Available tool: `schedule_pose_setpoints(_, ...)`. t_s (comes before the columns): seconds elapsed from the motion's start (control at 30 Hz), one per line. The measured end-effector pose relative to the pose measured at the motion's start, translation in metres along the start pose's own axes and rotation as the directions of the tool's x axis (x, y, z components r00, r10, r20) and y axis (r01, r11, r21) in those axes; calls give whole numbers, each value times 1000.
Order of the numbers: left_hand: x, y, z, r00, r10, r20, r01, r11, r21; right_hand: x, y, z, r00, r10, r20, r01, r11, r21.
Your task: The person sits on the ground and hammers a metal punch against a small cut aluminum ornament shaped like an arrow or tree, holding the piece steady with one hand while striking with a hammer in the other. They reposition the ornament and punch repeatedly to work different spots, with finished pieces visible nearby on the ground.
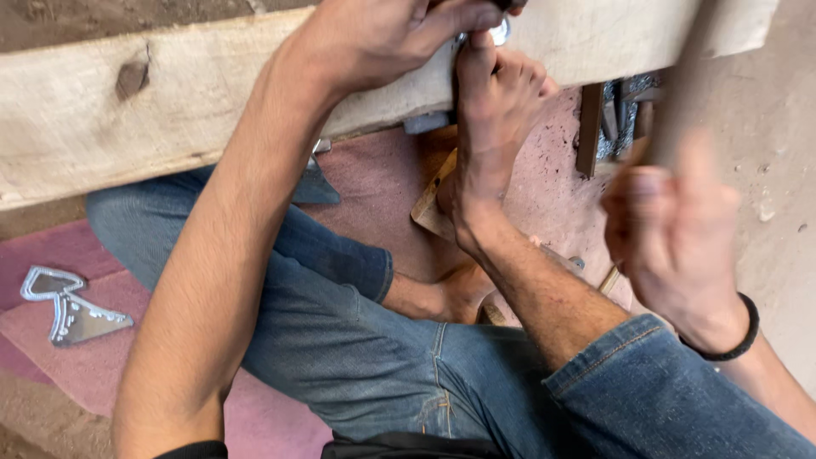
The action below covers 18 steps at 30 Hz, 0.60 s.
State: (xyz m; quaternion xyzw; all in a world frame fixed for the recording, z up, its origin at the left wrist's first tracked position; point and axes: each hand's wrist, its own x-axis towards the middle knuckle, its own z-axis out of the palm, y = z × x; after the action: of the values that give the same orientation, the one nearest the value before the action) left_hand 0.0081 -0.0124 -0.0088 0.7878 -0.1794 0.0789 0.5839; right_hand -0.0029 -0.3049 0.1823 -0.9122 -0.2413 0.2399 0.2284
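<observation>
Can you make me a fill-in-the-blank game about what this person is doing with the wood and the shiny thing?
1. The left hand presses a small shiny metal piece against a long ____ beam.
2. A bare ____ also pushes against the beam beside that hand.
3. The blurred right hand wears a ____ band at the wrist.
4. The person's trousers are blue ____.

Missing words: wooden; foot; black; jeans

A pink mat (76, 357) covers the dirt floor (34, 429); 2 shiny metal cutouts (68, 308) lie on it, well left of the gripping hands.
</observation>
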Motion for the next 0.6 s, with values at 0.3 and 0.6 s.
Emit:
schedule_pose_setpoints(0.3, 0, 0, -1, 1000, -21, 20, 19, 996, 85, -15, 37, 5, 1000, -2, -30, 4, 998, 58)
schedule_pose_setpoints(0.6, 2, 17, -14, 956, -72, -284, -145, 726, -672, 86, -35, 117, 810, -331, -485, 63, 870, -489)
